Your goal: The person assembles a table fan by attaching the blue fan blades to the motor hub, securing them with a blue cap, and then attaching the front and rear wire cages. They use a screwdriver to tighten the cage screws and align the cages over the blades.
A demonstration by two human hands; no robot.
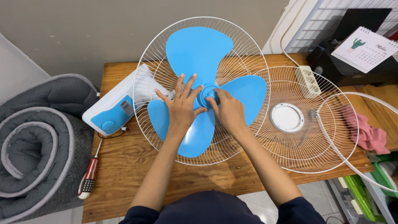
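the hands (pixel 207 108) hide the blue hub (pixel 206 94); the loose ring (pixel 375 97) runs off frame.

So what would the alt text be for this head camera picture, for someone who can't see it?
Two bare hands rest on a blue three-bladed fan blade: the left hand flat on it, the right hand at the blue hub. The blade sits in a white wire fan guard on a wooden table; a second guard, screwdriver and pink cloth lie nearby.

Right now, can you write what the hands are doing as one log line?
left hand: flat on blue plastic fan blade | right hand: fingers at blue hub cap | blade in white wire rear guard | on wooden table
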